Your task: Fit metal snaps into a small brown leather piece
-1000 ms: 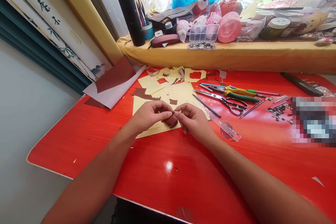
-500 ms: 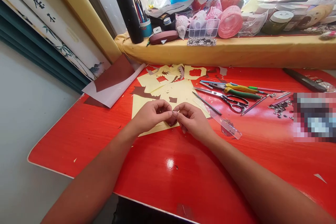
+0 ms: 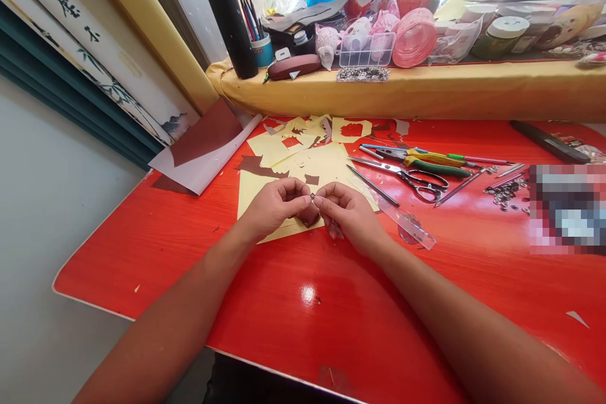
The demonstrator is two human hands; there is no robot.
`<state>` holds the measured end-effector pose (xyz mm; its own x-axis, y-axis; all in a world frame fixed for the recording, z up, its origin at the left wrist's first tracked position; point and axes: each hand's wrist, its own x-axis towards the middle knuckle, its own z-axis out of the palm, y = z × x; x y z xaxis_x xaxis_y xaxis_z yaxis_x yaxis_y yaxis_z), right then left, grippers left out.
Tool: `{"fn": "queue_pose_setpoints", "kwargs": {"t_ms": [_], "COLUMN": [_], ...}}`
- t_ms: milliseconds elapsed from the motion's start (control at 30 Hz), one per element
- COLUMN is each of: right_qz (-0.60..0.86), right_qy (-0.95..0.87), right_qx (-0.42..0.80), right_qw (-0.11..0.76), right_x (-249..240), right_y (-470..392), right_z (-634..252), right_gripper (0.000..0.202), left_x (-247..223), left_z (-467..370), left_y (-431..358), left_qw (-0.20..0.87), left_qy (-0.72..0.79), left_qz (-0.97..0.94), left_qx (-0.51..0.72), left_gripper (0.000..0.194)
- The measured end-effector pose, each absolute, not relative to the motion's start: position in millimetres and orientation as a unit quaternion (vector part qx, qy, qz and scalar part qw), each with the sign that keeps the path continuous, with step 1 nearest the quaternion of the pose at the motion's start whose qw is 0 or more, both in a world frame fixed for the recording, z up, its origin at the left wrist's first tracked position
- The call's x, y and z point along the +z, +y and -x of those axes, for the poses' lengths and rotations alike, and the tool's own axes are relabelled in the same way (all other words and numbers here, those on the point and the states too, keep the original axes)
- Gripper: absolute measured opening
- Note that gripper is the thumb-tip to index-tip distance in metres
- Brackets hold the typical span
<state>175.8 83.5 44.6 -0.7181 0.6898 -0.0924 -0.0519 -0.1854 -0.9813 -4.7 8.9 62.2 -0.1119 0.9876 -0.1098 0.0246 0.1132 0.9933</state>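
My left hand (image 3: 277, 207) and my right hand (image 3: 349, 211) meet above a yellow sheet (image 3: 255, 199), thumbs and forefingers pinched. A small dark metal piece (image 3: 312, 197), like part of a snap button, shows between the two sets of fingertips. Just below them is a small brown leather-like piece (image 3: 308, 217) with a shiny spot at its lower edge. Fingers cover part of it, so whether it is gripped or lies on the paper is unclear. Brown scraps (image 3: 262, 167) rest on the sheet beyond my left hand.
Right of the hands lie a clear ruler (image 3: 416, 231), a pen-like metal tool (image 3: 374, 186), scissors (image 3: 421, 184) and green-and-yellow pliers (image 3: 438, 167). Farther right are loose metal snap parts (image 3: 505, 192). A rolled brown sheet (image 3: 203, 145) is at left. A cluttered ledge (image 3: 293, 91) borders the back.
The fingertips have drawn slightly apart, and the small metal piece between them now shows more clearly. My right fingers have shifted slightly. The brown piece stays below them.
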Motion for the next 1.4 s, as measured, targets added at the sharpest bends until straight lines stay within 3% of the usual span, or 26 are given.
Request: {"fn": "queue_pose_setpoints", "kwargs": {"t_ms": [567,667,833,1133,1400], "right_qz": [0.285,0.285,0.286,0.283,0.275], "right_qy": [-0.585,-0.580,-0.572,-0.565,-0.570], "right_qx": [0.718,0.721,0.723,0.729,0.729], "right_qw": [0.246,0.250,0.262,0.265,0.262], "right_x": [47.9,49.2,49.7,47.5,46.5], "right_y": [83.1,82.8,83.5,83.3,83.4], "right_z": [-175.8,-175.5,-176.1,-175.7,-175.6], "right_gripper": [0.030,0.031,0.029,0.030,0.029], "left_x": [61.1,60.7,52.3,35.5,42.9], "left_z": [9.6,16.8,27.8,30.5,25.5], "left_y": [9.6,12.2,15.4,12.5,12.4], "left_qw": [0.493,0.458,0.296,0.258,0.239], "left_qy": [0.562,0.589,0.702,0.664,0.692], "left_qz": [-0.481,-0.494,-0.527,-0.663,-0.643], "left_qx": [0.458,0.447,0.377,0.230,0.226], "left_gripper": [0.019,0.021,0.024,0.035,0.015]}}
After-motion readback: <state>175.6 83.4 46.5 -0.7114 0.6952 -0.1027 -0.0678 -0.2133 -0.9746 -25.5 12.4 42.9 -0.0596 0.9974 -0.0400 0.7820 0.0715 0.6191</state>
